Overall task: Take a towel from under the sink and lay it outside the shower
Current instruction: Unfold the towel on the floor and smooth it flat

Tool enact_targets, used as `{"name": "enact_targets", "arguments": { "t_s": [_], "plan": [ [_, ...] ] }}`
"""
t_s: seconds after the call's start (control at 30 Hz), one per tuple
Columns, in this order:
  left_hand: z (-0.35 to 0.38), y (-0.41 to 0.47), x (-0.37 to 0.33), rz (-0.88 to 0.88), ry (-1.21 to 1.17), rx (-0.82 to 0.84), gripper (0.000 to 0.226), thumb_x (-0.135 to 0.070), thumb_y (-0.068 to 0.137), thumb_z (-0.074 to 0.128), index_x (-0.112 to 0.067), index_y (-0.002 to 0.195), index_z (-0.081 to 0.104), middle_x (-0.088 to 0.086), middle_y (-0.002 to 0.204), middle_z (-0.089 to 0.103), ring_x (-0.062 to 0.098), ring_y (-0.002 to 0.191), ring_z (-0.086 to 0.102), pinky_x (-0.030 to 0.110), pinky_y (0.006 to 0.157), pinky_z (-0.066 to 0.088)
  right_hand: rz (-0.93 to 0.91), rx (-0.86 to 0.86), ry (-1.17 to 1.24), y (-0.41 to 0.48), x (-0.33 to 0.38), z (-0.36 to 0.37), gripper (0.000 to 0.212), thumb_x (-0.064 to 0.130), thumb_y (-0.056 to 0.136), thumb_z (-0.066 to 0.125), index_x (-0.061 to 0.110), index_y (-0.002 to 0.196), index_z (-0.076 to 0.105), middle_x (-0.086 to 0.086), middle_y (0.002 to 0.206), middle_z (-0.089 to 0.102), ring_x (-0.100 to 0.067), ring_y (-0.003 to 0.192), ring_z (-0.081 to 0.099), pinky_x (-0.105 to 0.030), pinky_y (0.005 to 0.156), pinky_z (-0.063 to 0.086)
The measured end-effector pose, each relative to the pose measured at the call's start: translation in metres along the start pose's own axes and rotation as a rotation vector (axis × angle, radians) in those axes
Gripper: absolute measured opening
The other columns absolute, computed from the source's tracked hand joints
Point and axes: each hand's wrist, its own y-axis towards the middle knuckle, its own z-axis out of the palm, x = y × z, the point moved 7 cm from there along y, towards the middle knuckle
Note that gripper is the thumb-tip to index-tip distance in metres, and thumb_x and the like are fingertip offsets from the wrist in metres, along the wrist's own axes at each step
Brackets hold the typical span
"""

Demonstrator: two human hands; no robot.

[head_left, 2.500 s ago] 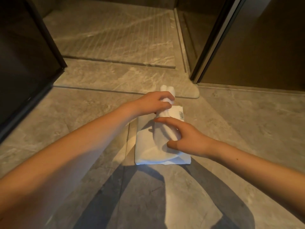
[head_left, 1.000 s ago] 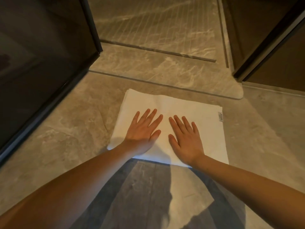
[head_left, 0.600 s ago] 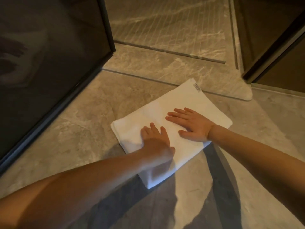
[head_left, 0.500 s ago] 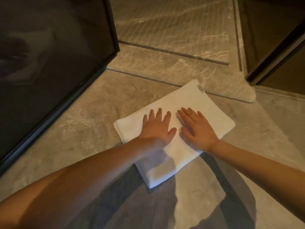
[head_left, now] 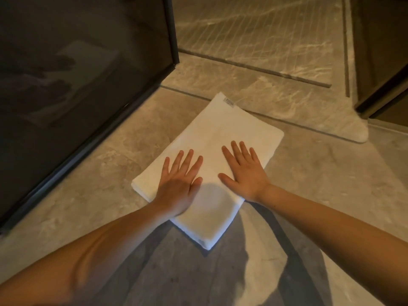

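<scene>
Towel (head_left: 223, 138) is down on the grey stone floor (head_left: 331, 184) right outside the shower, folded into a white rectangle sitting at an angle, with its label corner (head_left: 229, 101) touching the raised sill (head_left: 276, 102). Both palms are pressed flat on the near half, left hand (head_left: 180, 184) and right hand (head_left: 246, 173) side by side, fingers spread and gripping nothing. Dark glass panel (head_left: 88, 74) stands off to the left.

Below me spreads a grey-beige marbled stone tile floor (head_left: 320, 177), crossed by a dark shadow (head_left: 176, 272) nearest me. To my left stands a dark tinted glass panel (head_left: 77, 74) in a black metal frame (head_left: 173, 29). At the far right rises a dark brown door panel (head_left: 379, 40).
</scene>
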Motion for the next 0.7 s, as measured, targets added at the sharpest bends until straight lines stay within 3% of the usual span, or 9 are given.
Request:
{"name": "enact_targets", "arguments": {
  "t_s": [0.1, 0.3, 0.4, 0.47, 0.6, 0.7],
  "plan": [
    [0.000, -0.015, 0.030, -0.129, 0.048, 0.024, 0.062, -0.056, 0.098, 0.003, -0.034, 0.154, -0.010, 0.003, 0.166, -0.002, 0.024, 0.150, -0.008, 0.051, 0.118, -0.009, -0.129, 0.056, -0.060, 0.030, 0.029, -0.003, 0.082, 0.069, 0.092, 0.020, 0.026, 0.156, -0.006, -0.008, 0.164, -0.008, -0.028, 0.150, -0.012, -0.046, 0.121, -0.006],
    [-0.011, -0.035, 0.083, -0.276, 0.063, 0.088, 0.064, -0.056, 0.097, 0.004, -0.031, 0.154, -0.011, 0.003, 0.165, -0.011, 0.025, 0.150, -0.014, 0.053, 0.119, -0.009, -0.257, 0.118, -0.133, 0.078, 0.085, -0.005, 0.084, 0.070, 0.090, 0.021, 0.028, 0.156, -0.008, -0.006, 0.164, -0.010, -0.027, 0.150, -0.010, -0.045, 0.121, -0.003],
    [-0.017, -0.031, 0.088, -0.230, 0.032, 0.145, 0.062, -0.053, 0.099, 0.010, -0.032, 0.154, -0.012, -0.002, 0.164, -0.015, 0.021, 0.149, -0.019, 0.048, 0.118, -0.013, -0.169, 0.053, -0.038, 0.075, 0.094, -0.009, 0.082, 0.066, 0.091, 0.026, 0.023, 0.157, 0.002, -0.008, 0.165, -0.001, -0.027, 0.151, -0.004, -0.042, 0.121, -0.001],
    [-0.022, -0.038, 0.094, -0.161, 0.010, 0.136, 0.060, -0.049, 0.101, 0.016, -0.032, 0.155, -0.005, -0.004, 0.165, -0.008, 0.016, 0.150, -0.013, 0.040, 0.118, -0.013, -0.109, -0.018, 0.079, 0.058, 0.107, -0.004, 0.079, 0.063, 0.093, 0.022, 0.019, 0.157, 0.009, -0.008, 0.164, 0.007, -0.027, 0.151, 0.003, -0.043, 0.121, 0.001],
    [-0.027, -0.080, 0.113, -0.021, 0.051, 0.120, 0.062, -0.052, 0.099, 0.012, -0.030, 0.156, -0.003, -0.007, 0.164, -0.009, 0.011, 0.149, -0.013, 0.029, 0.116, -0.017, -0.189, -0.053, 0.002, 0.025, 0.137, 0.025, 0.079, 0.064, 0.092, 0.012, 0.020, 0.157, 0.005, -0.002, 0.165, 0.008, -0.023, 0.151, 0.003, -0.046, 0.120, -0.003],
    [-0.026, -0.093, 0.122, -0.030, 0.053, 0.173, 0.063, -0.054, 0.101, 0.014, -0.031, 0.155, -0.008, -0.008, 0.163, -0.016, 0.008, 0.147, -0.020, 0.026, 0.116, -0.019, -0.195, -0.070, -0.028, 0.025, 0.135, 0.028, 0.078, 0.065, 0.093, 0.012, 0.020, 0.157, 0.003, -0.002, 0.165, 0.009, -0.022, 0.151, 0.004, -0.045, 0.120, -0.004]
  ]
}}
